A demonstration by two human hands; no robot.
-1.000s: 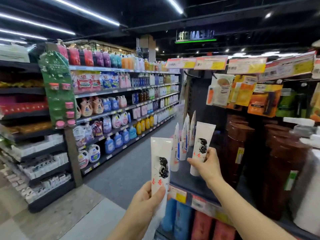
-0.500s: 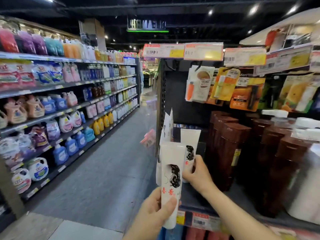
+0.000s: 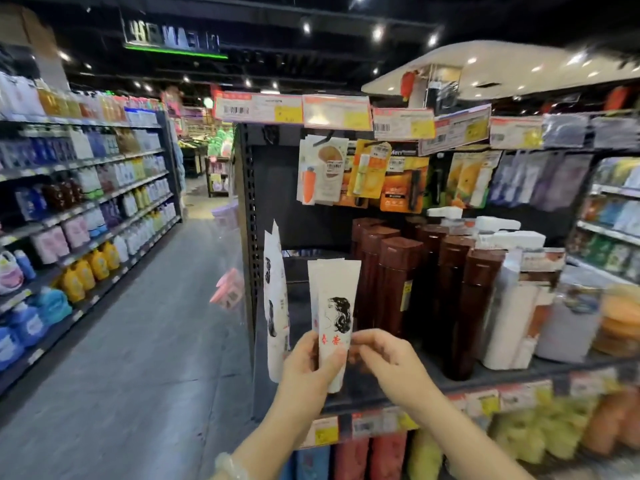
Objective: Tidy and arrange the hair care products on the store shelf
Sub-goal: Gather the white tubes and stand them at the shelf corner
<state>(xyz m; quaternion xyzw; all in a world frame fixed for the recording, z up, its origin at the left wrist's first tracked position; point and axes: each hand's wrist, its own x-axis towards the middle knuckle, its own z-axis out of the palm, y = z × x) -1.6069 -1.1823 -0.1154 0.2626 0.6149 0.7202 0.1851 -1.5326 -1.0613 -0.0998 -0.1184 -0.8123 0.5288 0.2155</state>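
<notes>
Two white tubes (image 3: 335,303) printed with a dark-haired head and red characters stand upright, one pressed behind the other, in front of the shelf (image 3: 485,377). My left hand (image 3: 306,370) grips them low down, thumb across the front tube. My right hand (image 3: 384,363) pinches their lower right edge with its fingertips. More of the same white tubes (image 3: 275,306) stand at the shelf's left end beside the perforated upright. Tall brown bottles (image 3: 393,289) stand in rows just right of the held tubes.
White pump bottles and boxes (image 3: 509,306) fill the shelf further right. Carded packs (image 3: 367,174) hang above under price tags. Coloured bottles (image 3: 349,459) stand on the shelf below. Left is a grey aisle floor (image 3: 138,341) and a long shelf of detergent bottles (image 3: 90,237).
My view has swung right toward the shelf. The two tubes, held apart a second ago, have come together in front of the shelf, and my right hand has shifted to their lower edge.
</notes>
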